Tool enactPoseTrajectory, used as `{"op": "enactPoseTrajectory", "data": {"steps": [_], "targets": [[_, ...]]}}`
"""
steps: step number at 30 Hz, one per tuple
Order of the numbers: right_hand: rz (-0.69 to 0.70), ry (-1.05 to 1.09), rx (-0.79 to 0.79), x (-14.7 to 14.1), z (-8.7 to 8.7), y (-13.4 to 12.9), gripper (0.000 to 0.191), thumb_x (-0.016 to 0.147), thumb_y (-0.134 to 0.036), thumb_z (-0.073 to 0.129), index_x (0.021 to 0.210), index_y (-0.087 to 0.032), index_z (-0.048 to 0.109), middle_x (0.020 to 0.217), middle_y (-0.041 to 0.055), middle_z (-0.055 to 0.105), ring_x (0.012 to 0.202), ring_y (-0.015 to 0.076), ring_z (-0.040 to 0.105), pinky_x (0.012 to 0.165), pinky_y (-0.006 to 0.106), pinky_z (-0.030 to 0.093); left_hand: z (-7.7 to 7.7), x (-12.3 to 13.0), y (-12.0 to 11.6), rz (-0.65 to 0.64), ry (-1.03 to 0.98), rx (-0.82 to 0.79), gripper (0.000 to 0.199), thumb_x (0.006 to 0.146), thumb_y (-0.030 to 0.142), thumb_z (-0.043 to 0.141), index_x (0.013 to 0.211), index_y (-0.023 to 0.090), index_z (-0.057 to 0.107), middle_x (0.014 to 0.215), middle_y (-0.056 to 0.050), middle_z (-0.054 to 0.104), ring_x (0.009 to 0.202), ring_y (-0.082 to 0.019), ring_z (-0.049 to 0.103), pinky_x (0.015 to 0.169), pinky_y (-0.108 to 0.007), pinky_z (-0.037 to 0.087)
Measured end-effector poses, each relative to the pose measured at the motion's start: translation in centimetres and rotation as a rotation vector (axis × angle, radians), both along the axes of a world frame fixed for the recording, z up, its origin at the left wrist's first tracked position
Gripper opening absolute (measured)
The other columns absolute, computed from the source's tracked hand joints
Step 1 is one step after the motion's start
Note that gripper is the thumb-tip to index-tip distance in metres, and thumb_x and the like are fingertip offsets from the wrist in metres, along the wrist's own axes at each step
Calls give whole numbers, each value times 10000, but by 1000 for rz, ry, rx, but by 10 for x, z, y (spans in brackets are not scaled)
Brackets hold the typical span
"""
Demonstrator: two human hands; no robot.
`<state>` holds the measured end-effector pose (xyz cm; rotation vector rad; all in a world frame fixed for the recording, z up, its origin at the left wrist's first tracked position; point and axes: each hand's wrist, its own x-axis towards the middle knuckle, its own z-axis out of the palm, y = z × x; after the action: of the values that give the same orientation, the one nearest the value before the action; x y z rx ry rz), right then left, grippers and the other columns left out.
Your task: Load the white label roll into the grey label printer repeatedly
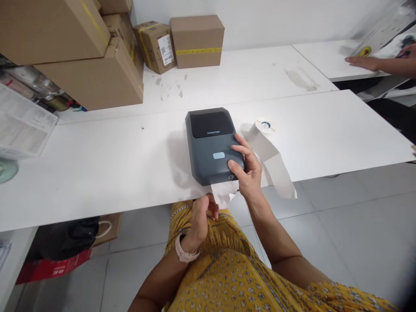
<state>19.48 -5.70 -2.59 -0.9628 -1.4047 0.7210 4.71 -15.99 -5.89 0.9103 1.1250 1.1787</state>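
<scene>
A dark grey-blue label printer (pixel 208 149) with a black window and a pale blue button sits tilted at the front edge of the white table. My right hand (pixel 250 171) grips its right side, the thumb on the top face and the fingers along the edge. From the printer's near end hangs a white paper strip (pixel 224 195) with a ragged end. Below the table edge, my left hand (pixel 202 214) is curled at this strip's left side; whether its fingers pinch the paper is hidden. Right of the printer stands a paper roll (pixel 264 125), its loose tail (pixel 279 173) draping over the edge.
Cardboard boxes (pixel 197 41) stand along the wall and pile up at the back left (pixel 94 82). A clear-wrapped package (pixel 22 117) and a green round object (pixel 8 170) are at the far left. At the far right, another person's hand (pixel 362 63) rests on a neighbouring table.
</scene>
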Motion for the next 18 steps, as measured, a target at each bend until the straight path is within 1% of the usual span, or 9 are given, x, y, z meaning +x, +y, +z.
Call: {"op": "enactPoseTrajectory", "data": {"steps": [1,2,4,6,7,10,12,16,18], "targets": [[1,-1,-4,0,0,0,282,943,-394,689,1218,-330,679,1582,30,537,1524,286,432,1254,552,360,5,1,6,-101,-86,-151,615,967,699,361,719,187,595,576,6,517,486,-112,454,493,-269,372],[1,-5,-8,1,1,-1,275,942,-389,689,1211,-328,682,1582,31,537,1523,285,433,1250,551,363,11,2,13,-159,-141,-257,627,923,746,407,705,186,586,562,8,515,470,-106,435,474,-264,342],[1,-19,-14,1,2,-1,261,941,-377,689,1196,-321,690,1579,36,540,1520,284,436,1243,548,372,22,4,27,-192,-181,-355,569,828,746,586,729,185,585,573,23,522,477,-91,413,460,-248,288],[1,-35,-15,2,4,-2,248,939,-365,687,1182,-314,696,1574,42,545,1519,284,437,1240,548,374,29,7,36,-197,-167,-358,512,771,688,709,788,190,591,591,43,521,493,-81,400,470,-237,264],[-1,-40,-15,2,5,-2,243,939,-358,685,1177,-311,697,1571,45,547,1518,284,438,1239,549,373,31,8,38,-202,-151,-335,500,774,676,721,797,194,586,588,50,511,496,-77,391,478,-235,261],[-11,-61,-17,2,6,-2,228,940,-348,676,1163,-304,697,1569,52,546,1517,286,439,1237,554,374,31,11,37,-244,-78,-236,511,852,686,641,734,199,545,554,57,459,494,-73,371,496,-239,270],[-19,-77,-17,2,6,-2,215,944,-344,667,1152,-299,696,1570,56,543,1518,287,437,1237,559,373,29,11,35,-268,-50,-205,548,875,707,589,684,199,515,541,54,443,483,-70,359,487,-240,266],[-20,-116,-1,1,6,-2,207,962,-334,637,1157,-300,696,1579,53,529,1521,290,428,1235,563,370,28,12,35,-267,-43,-229,566,860,730,578,672,202,507,532,56,440,469,-70,357,458,-228,273],[-30,-189,7,1,8,-3,218,988,-340,591,1173,-308,703,1598,43,503,1522,291,420,1231,566,373,29,13,35,-268,-46,-236,567,851,738,583,679,201,516,525,60,437,460,-70,360,448,-223,281]]}}
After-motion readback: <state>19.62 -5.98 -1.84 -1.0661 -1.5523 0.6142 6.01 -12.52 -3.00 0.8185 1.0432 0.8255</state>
